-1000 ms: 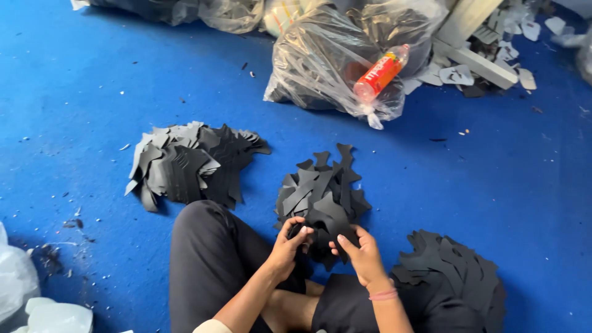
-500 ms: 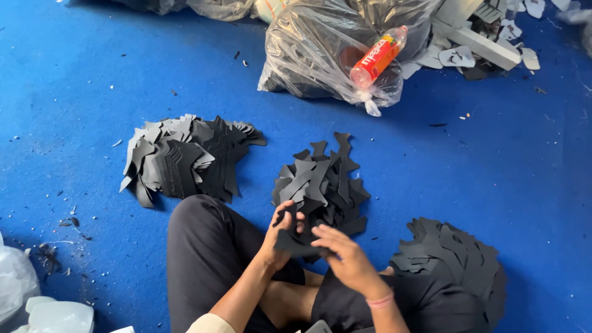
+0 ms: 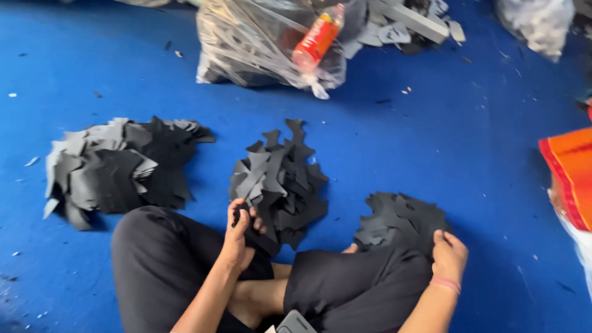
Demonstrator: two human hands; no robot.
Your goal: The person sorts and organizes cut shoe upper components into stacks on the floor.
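I sit cross-legged on a blue floor in black trousers. My left hand [image 3: 239,233] grips a black cut-out piece [image 3: 262,237] at the near edge of the middle pile of black pieces [image 3: 280,179]. My right hand [image 3: 449,254] rests on the near edge of the right pile of black pieces [image 3: 401,219], fingers curled onto it; a pink band is on its wrist. A third, larger pile of grey and black pieces [image 3: 117,169] lies to the left, apart from both hands.
A clear plastic bag [image 3: 246,43] of scraps lies at the back with a red bottle [image 3: 317,38] on it. Grey offcuts [image 3: 407,24] lie behind it. An orange cloth [image 3: 570,172] is at the right edge. A dark object [image 3: 293,322] lies in my lap.
My right hand left the piece held between both hands and moved right to the right pile. My left hand stays on a piece at the middle pile. The camera shifted right.
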